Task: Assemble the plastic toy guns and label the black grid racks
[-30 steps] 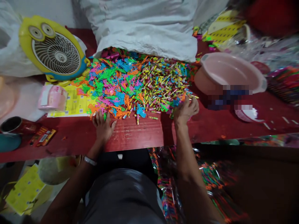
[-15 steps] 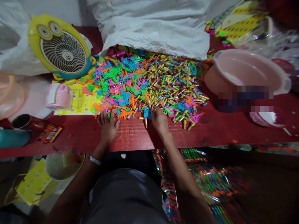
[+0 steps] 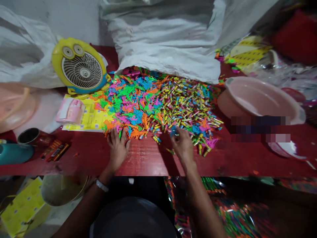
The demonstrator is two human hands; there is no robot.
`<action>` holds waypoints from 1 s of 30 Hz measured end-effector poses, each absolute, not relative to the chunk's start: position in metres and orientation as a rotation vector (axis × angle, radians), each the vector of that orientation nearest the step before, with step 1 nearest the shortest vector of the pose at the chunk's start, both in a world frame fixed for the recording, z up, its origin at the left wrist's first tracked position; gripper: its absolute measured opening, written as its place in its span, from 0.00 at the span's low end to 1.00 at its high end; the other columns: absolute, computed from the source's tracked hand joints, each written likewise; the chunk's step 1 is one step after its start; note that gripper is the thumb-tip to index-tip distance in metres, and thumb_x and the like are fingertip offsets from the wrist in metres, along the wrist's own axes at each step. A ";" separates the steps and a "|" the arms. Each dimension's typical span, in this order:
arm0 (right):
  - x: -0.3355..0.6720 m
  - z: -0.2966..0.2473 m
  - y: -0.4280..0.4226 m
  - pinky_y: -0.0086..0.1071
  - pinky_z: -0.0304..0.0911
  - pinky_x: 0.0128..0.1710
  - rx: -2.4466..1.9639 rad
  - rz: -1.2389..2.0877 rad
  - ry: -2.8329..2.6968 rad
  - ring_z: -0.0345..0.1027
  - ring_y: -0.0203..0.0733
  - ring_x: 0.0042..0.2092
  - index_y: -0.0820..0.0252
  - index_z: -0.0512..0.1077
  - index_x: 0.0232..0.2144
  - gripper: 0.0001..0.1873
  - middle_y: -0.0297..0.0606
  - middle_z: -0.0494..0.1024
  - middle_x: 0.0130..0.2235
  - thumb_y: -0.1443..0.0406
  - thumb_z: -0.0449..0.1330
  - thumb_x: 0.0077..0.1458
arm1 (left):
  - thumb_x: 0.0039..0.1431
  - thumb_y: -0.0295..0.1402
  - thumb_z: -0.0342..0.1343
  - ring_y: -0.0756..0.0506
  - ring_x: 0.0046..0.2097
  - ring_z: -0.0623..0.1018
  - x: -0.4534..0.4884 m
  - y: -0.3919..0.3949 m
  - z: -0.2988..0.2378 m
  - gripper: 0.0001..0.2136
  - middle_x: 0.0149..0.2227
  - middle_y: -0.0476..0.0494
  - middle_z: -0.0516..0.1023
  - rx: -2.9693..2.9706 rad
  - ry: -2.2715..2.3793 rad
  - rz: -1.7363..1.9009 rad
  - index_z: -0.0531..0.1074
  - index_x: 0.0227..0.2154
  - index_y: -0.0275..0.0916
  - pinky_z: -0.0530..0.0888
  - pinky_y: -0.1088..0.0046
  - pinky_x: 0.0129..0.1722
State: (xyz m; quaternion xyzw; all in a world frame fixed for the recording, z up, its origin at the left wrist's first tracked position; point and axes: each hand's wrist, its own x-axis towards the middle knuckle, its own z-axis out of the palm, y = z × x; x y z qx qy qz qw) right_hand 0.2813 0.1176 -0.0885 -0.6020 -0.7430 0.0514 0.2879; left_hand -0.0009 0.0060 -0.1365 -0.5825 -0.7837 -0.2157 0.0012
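Loosely spread, the fingers of the left hand (image 3: 117, 150) lie at the near edge of the plastic shapes (image 3: 131, 107), with the fan (image 3: 85, 72) beyond them to the left. The right hand (image 3: 183, 148) has curled fingers pinching a blue piece (image 3: 173, 130); tubes (image 3: 182, 99) cover the worktop (image 3: 142, 160) just past them, the basin (image 3: 264, 96) farther right.

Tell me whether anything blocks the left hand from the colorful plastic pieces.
Nothing visible does: the left hand has its fingers at the near edge of the colorful plastic pieces. The pink packet sits off to the left.
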 end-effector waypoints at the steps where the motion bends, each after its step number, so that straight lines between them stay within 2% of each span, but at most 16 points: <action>1: 0.296 -0.084 0.124 0.46 0.69 0.45 -1.645 0.028 -1.932 0.71 0.52 0.43 0.59 0.74 0.52 0.20 0.49 0.77 0.44 0.62 0.54 0.59 | 0.69 0.41 0.53 0.24 0.75 0.52 0.000 0.006 -0.137 0.27 0.74 0.22 0.50 -1.825 -2.462 -0.667 0.66 0.67 0.38 0.52 0.35 0.69; 4: 0.324 -0.071 0.146 0.51 0.67 0.46 -1.771 -0.269 -1.793 0.69 0.57 0.44 0.62 0.76 0.51 0.21 0.54 0.76 0.42 0.62 0.54 0.58 | 0.68 0.40 0.53 0.25 0.75 0.51 0.001 0.007 -0.140 0.28 0.74 0.21 0.48 -1.820 -2.472 -0.650 0.64 0.69 0.38 0.52 0.35 0.69; 6: 0.318 -0.067 0.161 0.55 0.66 0.48 -1.759 -0.310 -1.790 0.69 0.60 0.47 0.62 0.76 0.52 0.22 0.57 0.76 0.45 0.60 0.55 0.59 | 0.68 0.40 0.53 0.25 0.75 0.50 0.002 0.007 -0.141 0.28 0.75 0.22 0.47 -1.810 -2.489 -0.649 0.64 0.69 0.38 0.52 0.36 0.69; 13: 0.161 -0.069 0.254 0.51 0.63 0.62 -1.213 0.340 -2.139 0.67 0.54 0.61 0.58 0.71 0.60 0.28 0.53 0.74 0.58 0.50 0.52 0.67 | 0.67 0.43 0.54 0.26 0.75 0.49 0.003 0.009 -0.139 0.29 0.75 0.26 0.49 -1.781 -2.516 -0.646 0.63 0.69 0.43 0.48 0.34 0.69; 15: 0.111 -0.065 0.285 0.54 0.60 0.64 -1.222 0.412 -2.186 0.63 0.56 0.64 0.58 0.68 0.63 0.30 0.53 0.71 0.63 0.49 0.52 0.68 | 0.67 0.47 0.55 0.26 0.75 0.49 0.004 0.009 -0.136 0.31 0.75 0.26 0.49 -1.783 -2.511 -0.619 0.62 0.70 0.45 0.47 0.32 0.69; 19: 0.049 -0.057 0.321 0.64 0.53 0.64 -1.510 0.488 -2.260 0.54 0.64 0.69 0.55 0.61 0.69 0.34 0.53 0.60 0.71 0.47 0.52 0.67 | 0.64 0.52 0.56 0.23 0.75 0.48 0.006 0.009 -0.131 0.34 0.75 0.25 0.48 -1.796 -2.523 -0.570 0.61 0.70 0.47 0.43 0.26 0.67; 22: 0.041 -0.060 0.315 0.64 0.54 0.62 -1.532 0.507 -2.338 0.54 0.66 0.67 0.52 0.59 0.70 0.36 0.51 0.60 0.70 0.46 0.55 0.65 | 0.61 0.55 0.58 0.19 0.75 0.46 0.006 0.010 -0.131 0.37 0.75 0.24 0.47 -1.794 -2.581 -0.543 0.62 0.70 0.47 0.40 0.21 0.64; 25: 0.050 -0.065 0.290 0.62 0.56 0.61 -1.460 0.495 -2.355 0.58 0.66 0.65 0.53 0.63 0.67 0.35 0.54 0.62 0.69 0.45 0.57 0.63 | 0.57 0.56 0.61 0.15 0.74 0.45 0.005 0.010 -0.132 0.41 0.75 0.21 0.46 -1.813 -2.604 -0.478 0.62 0.70 0.45 0.40 0.18 0.62; 30: 0.056 -0.071 0.233 0.57 0.60 0.59 -1.357 0.575 -2.383 0.64 0.62 0.62 0.54 0.65 0.65 0.31 0.53 0.66 0.66 0.49 0.57 0.66 | 0.58 0.52 0.63 0.15 0.74 0.43 0.002 0.011 -0.133 0.41 0.74 0.14 0.39 -1.839 -2.561 -0.386 0.59 0.71 0.41 0.42 0.18 0.61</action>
